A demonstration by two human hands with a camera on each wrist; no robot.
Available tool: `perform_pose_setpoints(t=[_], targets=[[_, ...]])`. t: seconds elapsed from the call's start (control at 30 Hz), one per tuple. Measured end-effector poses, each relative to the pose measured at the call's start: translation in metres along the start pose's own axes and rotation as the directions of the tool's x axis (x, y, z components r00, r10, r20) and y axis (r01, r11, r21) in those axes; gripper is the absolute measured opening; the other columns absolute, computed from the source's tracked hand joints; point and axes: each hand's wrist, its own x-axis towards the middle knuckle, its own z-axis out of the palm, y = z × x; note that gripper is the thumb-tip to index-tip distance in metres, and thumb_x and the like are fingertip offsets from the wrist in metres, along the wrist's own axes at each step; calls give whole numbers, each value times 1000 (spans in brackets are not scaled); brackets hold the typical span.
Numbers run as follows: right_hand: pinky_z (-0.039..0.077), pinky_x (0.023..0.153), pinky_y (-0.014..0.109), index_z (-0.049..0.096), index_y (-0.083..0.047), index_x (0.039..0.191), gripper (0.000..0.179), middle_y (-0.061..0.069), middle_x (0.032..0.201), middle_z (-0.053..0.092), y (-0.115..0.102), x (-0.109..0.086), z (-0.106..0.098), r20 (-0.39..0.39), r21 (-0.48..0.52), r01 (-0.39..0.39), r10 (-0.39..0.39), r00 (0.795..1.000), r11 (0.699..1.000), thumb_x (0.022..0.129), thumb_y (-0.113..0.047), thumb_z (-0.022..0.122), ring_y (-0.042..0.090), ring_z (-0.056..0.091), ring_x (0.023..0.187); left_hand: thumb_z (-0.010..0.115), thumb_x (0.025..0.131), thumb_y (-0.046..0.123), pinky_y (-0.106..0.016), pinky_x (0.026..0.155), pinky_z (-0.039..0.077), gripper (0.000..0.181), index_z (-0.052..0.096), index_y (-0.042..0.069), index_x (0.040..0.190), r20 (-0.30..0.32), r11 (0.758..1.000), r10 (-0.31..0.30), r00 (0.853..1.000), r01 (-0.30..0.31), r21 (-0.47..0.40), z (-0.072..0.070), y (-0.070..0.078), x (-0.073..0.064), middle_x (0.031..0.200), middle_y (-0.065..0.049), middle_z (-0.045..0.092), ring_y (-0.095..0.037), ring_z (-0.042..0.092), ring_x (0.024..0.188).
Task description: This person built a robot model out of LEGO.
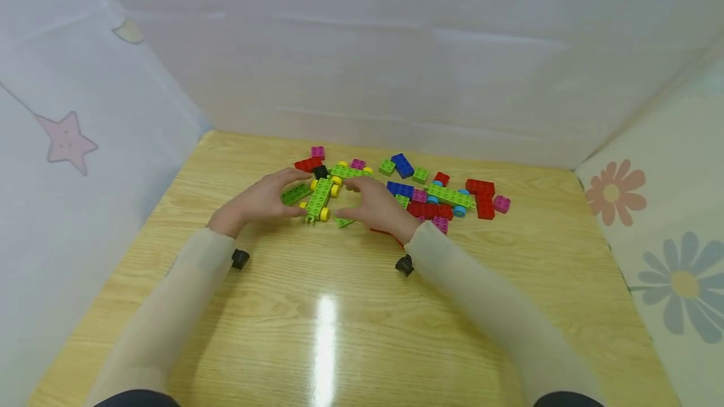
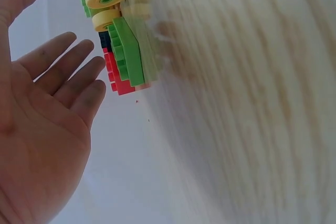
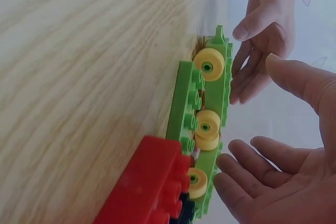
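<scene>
A light-green toy car base [image 1: 320,196] with yellow wheels stands on the table between the two hands. My left hand [image 1: 263,200] is at its left, thumb and fingers spread, holding nothing. On the other side my right hand [image 1: 378,206] hovers with thumb and fingers apart, also holding nothing. Both palms show bare in the wrist views. A long green brick [image 1: 295,194] lies beside the left fingers. Behind the first base, a second green car base [image 1: 349,172] with yellow wheels stands crosswise. A green piece [image 1: 344,222] near the right thumb is partly hidden.
Right of my right hand lie blue bricks [image 1: 400,189], red bricks [image 1: 484,198], several pink ones and a green base [image 1: 449,196] with blue wheels. A red brick [image 1: 308,164] and a black piece [image 1: 320,172] lie behind my left hand. White cloth [image 1: 367,80] hangs behind the table.
</scene>
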Motion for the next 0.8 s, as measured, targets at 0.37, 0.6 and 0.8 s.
perform_pose_setpoints(t=[0.37, 0.6, 0.8], targets=[[42, 133, 60, 39, -9, 173, 97, 14, 179, 39, -3, 23, 29, -27, 11, -55, 55, 998, 998, 98, -42, 89, 37, 42, 164, 85, 95, 25, -74, 136, 27, 94, 37, 17, 176, 48, 1000, 8, 999, -8, 4, 3, -2, 5, 183, -15, 35, -47, 29, 171], [43, 132, 59, 36, -9, 175, 99, 16, 180, 37, -5, 30, 39, -30, -10, -80, 80, 996, 997, 98, -42, 89, 37, 42, 165, 86, 94, 22, -71, 137, 26, 96, 37, 12, 176, 69, 1000, 4, 998, -4, -5, 6, -5, 9, 182, -17, 36, -47, 30, 170], [41, 134, 59, 33, -9, 176, 103, 16, 183, 32, -6, 31, 40, -39, -33, -103, 102, 994, 994, 97, -42, 90, 38, 36, 169, 86, 92, 25, -71, 137, 27, 99, 35, 13, 176, 74, 1000, 5, 997, -5, -6, 7, -6, 13, 181, -18, 37, -47, 32, 169]])
